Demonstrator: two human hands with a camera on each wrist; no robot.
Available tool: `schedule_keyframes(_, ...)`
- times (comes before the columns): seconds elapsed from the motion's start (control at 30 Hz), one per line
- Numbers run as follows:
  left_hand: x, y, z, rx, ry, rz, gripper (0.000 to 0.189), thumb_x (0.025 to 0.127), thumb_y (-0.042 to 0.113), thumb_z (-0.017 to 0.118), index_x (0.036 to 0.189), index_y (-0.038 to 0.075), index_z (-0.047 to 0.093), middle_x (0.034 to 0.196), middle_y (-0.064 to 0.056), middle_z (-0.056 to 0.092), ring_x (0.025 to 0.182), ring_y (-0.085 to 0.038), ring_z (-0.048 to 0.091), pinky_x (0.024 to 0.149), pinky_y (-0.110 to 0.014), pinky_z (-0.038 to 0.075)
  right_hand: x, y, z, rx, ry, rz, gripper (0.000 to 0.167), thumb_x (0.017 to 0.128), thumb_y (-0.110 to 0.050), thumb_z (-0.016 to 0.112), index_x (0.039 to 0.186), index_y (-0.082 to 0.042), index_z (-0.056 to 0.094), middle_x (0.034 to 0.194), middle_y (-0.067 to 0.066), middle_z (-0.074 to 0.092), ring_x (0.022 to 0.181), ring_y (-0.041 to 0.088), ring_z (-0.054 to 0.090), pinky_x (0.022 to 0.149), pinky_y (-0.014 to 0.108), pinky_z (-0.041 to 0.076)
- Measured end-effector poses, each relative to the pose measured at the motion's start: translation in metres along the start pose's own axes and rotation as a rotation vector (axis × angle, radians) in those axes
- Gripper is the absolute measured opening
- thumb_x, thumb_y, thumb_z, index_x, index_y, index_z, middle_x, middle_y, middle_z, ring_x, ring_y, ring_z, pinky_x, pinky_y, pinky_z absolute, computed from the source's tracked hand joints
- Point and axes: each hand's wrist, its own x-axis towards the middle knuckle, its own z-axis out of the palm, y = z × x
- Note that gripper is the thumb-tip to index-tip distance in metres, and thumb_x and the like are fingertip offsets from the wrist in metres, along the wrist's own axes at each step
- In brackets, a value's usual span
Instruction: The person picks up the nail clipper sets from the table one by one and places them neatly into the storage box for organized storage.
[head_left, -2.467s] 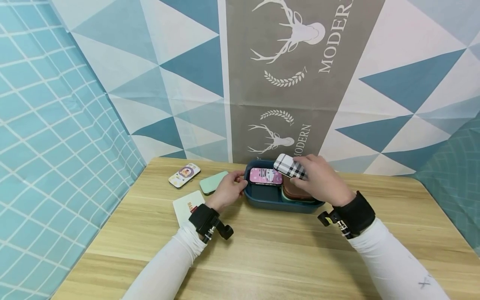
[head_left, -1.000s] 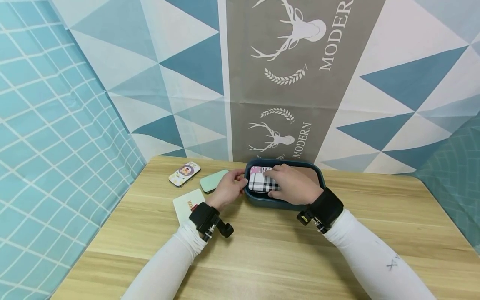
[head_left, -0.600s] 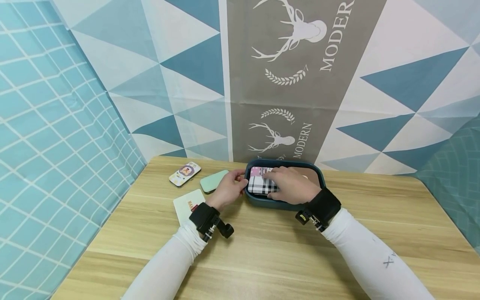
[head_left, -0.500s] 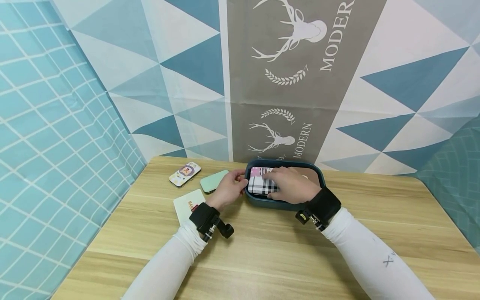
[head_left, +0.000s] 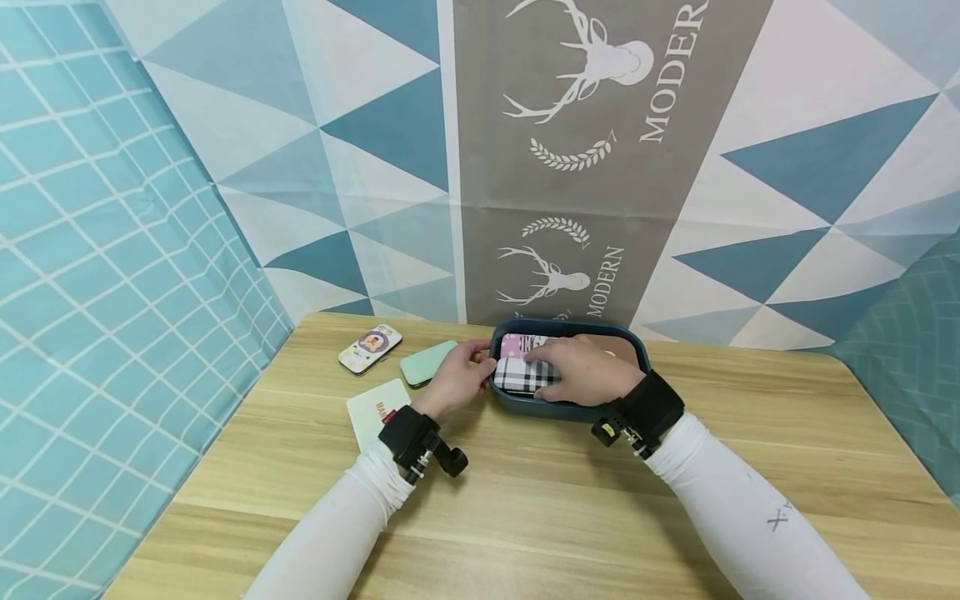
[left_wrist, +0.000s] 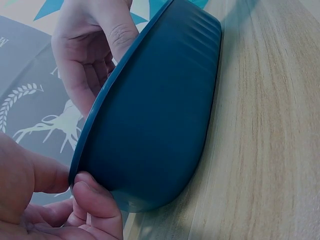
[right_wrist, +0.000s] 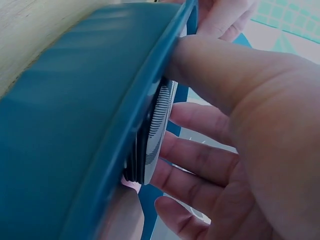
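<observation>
My left hand (head_left: 459, 377) pinches the left end of a dark blue oblong bin (head_left: 536, 407); in the left wrist view thumb and fingertips meet at its rim. Inside the bin's left half, my right hand (head_left: 588, 371) holds a flat black-and-white plaid case (head_left: 516, 375) low along the near wall. The right wrist view shows its thin layered edge, with my thumb at one side and fingers along the top. A pink patterned case (head_left: 512, 344) lies behind it, partly covered. In the right half is a brown flat case (head_left: 628, 350), partly hidden by my hand.
Left of the bin lie a mint green case (head_left: 426, 362), a white-and-yellow case with a round picture (head_left: 370, 348) and a cream square case (head_left: 372, 408), partly behind my left wrist. A patterned cloth backdrop (head_left: 405, 250) hangs at the wooden table's (head_left: 510, 517) back edge.
My right hand has brought the plaid case from above the bin's right half leftward and down into the left half, then slightly nearer the front wall. The left hand stays at the rim.
</observation>
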Motion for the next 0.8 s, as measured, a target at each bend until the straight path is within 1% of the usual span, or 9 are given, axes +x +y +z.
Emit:
schedule_keyframes(0.17,-0.0005,0.0002,-0.0001,-0.002,-0.002,0.000,0.043,0.110,0.004,0.055,0.152,-0.005,0.049,0.103,-0.010,0.053,0.074,-0.019,0.057,0.069,-0.035,0.051,-0.0002,0.0013,-0.0015,0.031,-0.008,0.003,0.057,0.093,-0.035,0.084,0.142,-0.012,0.068,0.133,0.010,0.068,0.105,0.019,0.063,0.094,0.041,0.054)
schedule_keyframes(0.23,-0.0004,0.0003,-0.0001,-0.003,-0.002,-0.002,0.043,0.110,0.004,0.055,0.152,-0.005,0.049,0.103,-0.010,0.053,0.074,-0.019,0.057,0.069,-0.035,0.051,0.0002,0.0016,-0.0018,0.038,-0.015,0.002,0.056,0.093,-0.034,0.084,0.142,-0.012,0.069,0.132,0.009,0.068,0.103,0.018,0.062,0.093,0.039,0.054)
schedule_keyframes(0.33,0.0000,0.0001,0.0001,-0.004,0.000,-0.003,0.044,0.110,0.004,0.055,0.153,-0.005,0.049,0.103,-0.010,0.053,0.074,-0.019,0.057,0.069,-0.035,0.051,0.0006,0.0011,-0.0025,0.043,-0.023,-0.001,0.056,0.093,-0.034,0.084,0.142,-0.011,0.069,0.133,0.009,0.068,0.105,0.017,0.063,0.095,0.038,0.053)
schedule_keyframes(0.57,-0.0009,0.0011,0.0001,0.008,0.003,0.006,0.044,0.110,0.004,0.055,0.152,-0.005,0.050,0.103,-0.010,0.053,0.073,-0.019,0.057,0.068,-0.036,0.052,0.0000,0.0005,-0.0039,0.084,-0.015,-0.030,0.048,0.092,-0.027,0.085,0.135,-0.008,0.073,0.136,0.010,0.067,0.115,0.020,0.064,0.104,0.043,0.052)
schedule_keyframes(0.8,-0.0012,0.0024,0.0007,0.009,0.004,0.028,0.044,0.109,0.001,0.054,0.151,-0.009,0.049,0.101,-0.009,0.054,0.072,-0.016,0.056,0.065,-0.031,0.051,0.0009,-0.0010,-0.0037,0.105,-0.011,-0.022,0.043,0.090,-0.026,0.088,0.127,-0.007,0.077,0.128,0.009,0.070,0.111,0.020,0.064,0.100,0.041,0.054)
